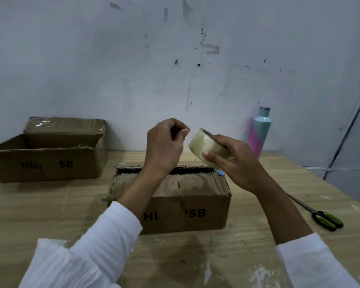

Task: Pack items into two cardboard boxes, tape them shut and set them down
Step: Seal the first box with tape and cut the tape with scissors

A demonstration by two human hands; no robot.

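Nearest, the brown cardboard box [175, 204] sits flaps-down on the wooden tabletop [50, 215], room either side. Above it the right hand [237, 163] grips the clear tape roll [206, 144]; the left hand [164, 146] pinches curled fingertips beside it, tape end unseen. Next, I judge: draw tape over the seam, avoiding green-handled scissors [324, 219] right, open cardboard box [46, 161] far left

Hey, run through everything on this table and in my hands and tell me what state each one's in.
Near box: flaps folded down, gap showing along the top.
Far box: open, back flap standing up.
Tape roll: held above the near box by the right hand.
Left hand: fingers pinched beside the roll; tape end not visible.
Bottle: upright, capped.
Scissors: lying flat, blades closed.
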